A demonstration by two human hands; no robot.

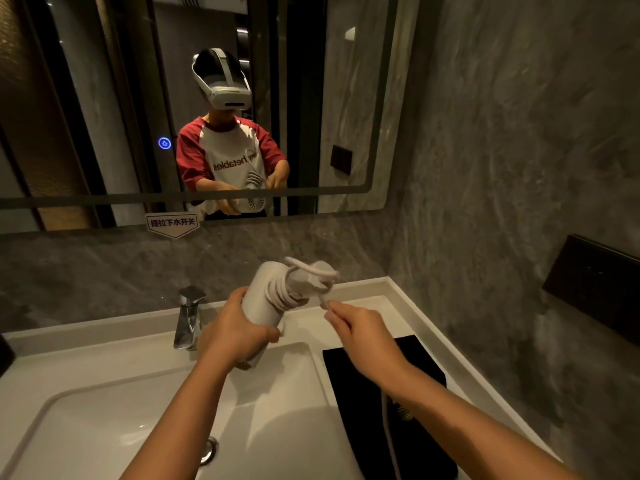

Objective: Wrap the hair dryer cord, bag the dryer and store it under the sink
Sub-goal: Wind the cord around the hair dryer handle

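Left hand point(239, 327) gripping dryer point(263, 299), right hand point(360, 327) pinching cord point(323, 299)

The pale grey hair dryer point(263, 299) is held tilted above the back edge of the white sink point(104, 403), its barrel upright and handle pointing right. Its pale cord point(282, 289) is coiled in several loops round the handle, the loose end trailing down over the flat black bag point(367, 393) lying just right of the sink.
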